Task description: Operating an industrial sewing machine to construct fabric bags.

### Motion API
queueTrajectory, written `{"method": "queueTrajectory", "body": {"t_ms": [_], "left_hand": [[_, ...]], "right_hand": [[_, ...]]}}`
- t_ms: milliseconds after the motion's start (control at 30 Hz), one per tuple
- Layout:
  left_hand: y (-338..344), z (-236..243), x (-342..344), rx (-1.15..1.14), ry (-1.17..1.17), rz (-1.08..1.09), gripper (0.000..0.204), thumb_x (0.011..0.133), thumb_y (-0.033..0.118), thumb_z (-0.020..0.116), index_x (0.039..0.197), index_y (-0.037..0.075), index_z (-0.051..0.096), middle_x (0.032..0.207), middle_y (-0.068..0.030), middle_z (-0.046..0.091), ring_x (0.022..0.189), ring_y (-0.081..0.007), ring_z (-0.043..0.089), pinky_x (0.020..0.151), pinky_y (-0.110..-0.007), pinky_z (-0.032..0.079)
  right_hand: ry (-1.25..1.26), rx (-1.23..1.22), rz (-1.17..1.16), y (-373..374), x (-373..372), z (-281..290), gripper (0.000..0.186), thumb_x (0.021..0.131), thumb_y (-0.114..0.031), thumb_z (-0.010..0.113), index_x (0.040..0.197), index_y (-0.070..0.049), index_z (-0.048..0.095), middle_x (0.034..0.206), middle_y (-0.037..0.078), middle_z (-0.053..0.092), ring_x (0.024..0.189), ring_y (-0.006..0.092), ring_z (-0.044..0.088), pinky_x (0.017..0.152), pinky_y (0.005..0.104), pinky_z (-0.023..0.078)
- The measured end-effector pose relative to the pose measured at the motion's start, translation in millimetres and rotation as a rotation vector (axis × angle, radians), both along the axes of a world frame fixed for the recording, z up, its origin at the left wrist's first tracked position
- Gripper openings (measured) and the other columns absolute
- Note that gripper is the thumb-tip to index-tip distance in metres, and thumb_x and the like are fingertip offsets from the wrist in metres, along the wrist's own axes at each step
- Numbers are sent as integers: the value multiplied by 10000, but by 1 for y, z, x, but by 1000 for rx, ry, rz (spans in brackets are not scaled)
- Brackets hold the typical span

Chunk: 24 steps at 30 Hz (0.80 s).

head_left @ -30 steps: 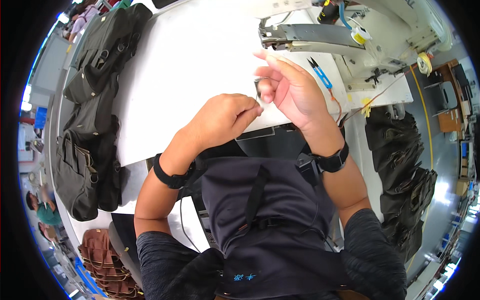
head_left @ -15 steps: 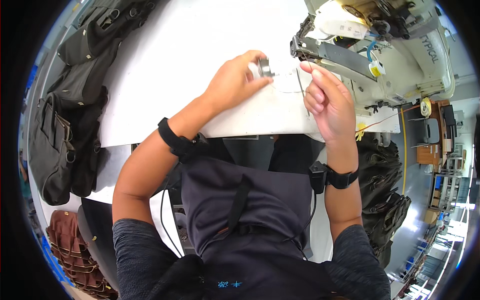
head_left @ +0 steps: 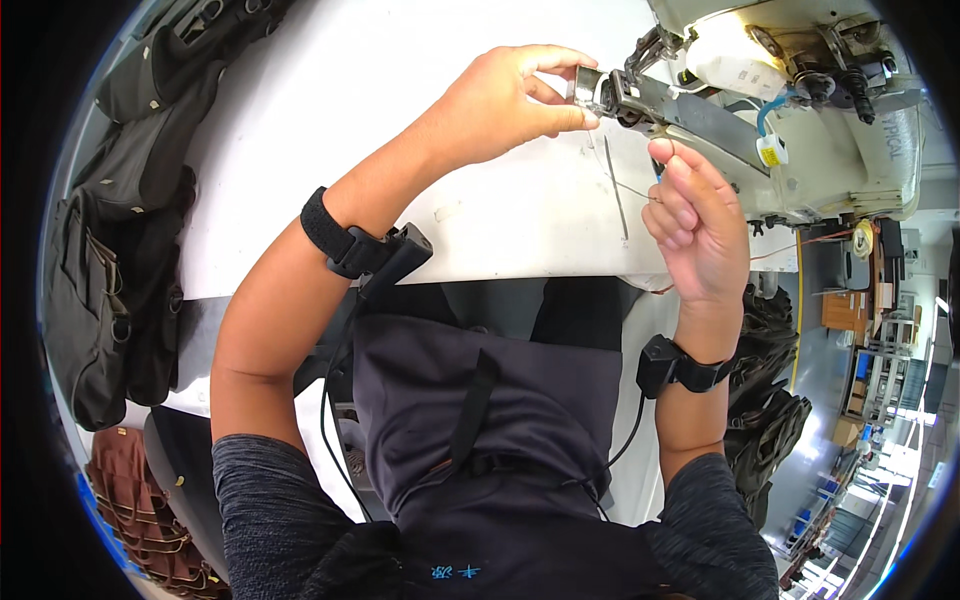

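Thread [head_left: 632, 190] first: a thin strand runs taut from the pinched fingertips of the right hand [head_left: 695, 225] up toward the end of the sewing machine's arm [head_left: 690, 108]. We note the right hand loosely curled, thumb and forefinger closed on that strand, held just below the arm and above the white table [head_left: 330, 130].

The left hand [head_left: 505, 100] reaches across the table to the arm's tip, where its thumb and fingers grip a small metal bobbin case [head_left: 583, 85]. The case sits right against the end of the arm; we cannot tell whether it is seated or just held there.

The machine body [head_left: 830, 110] is cream-coloured, standing at the table's far right, with a yellow tag [head_left: 768, 152] hanging from a blue cable.

Both wrists carry black bands [head_left: 335, 232] with cables running down to the dark apron [head_left: 480, 430]. Dark bags [head_left: 110, 230] are heaped along the left edge of the table, and more dark bags [head_left: 765, 400] lie below on the right.
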<state>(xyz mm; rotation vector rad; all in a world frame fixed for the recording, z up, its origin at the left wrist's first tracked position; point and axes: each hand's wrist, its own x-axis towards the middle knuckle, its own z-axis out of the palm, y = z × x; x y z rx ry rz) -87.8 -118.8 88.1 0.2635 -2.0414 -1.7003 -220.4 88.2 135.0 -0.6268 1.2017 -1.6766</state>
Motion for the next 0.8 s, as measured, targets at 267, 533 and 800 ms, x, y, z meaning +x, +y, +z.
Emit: {"method": "queueTrajectory", "body": {"t_ms": [267,533,800], "left_hand": [[1,4,-3,-113,-78,48,546,865,241,823,1345,56,641,877,-35,734,747,-78,625,713,-241,504],[1,6,-20,-387,4,134,643,810,242,875,1327,-48,628,670,25,551,596,-37,459,567,-205,403],[22,6,-23,-285,-17,208,635,788,180,886,1303,-86,625,582,49,498,563,-16,401,559,-189,359]], "right_hand": [[3,20,-3,4,1,-3,271,1012,-102,591,1214,70,645,641,-60,431,536,28,358,511,197,285],[50,31,0,6,7,-7,258,1011,-131,598,1180,46,680,652,-65,450,550,23,371,515,187,294],[392,86,-39,0,30,-25,221,1010,-111,598,1126,36,713,731,-66,540,603,7,430,532,179,339]]}}
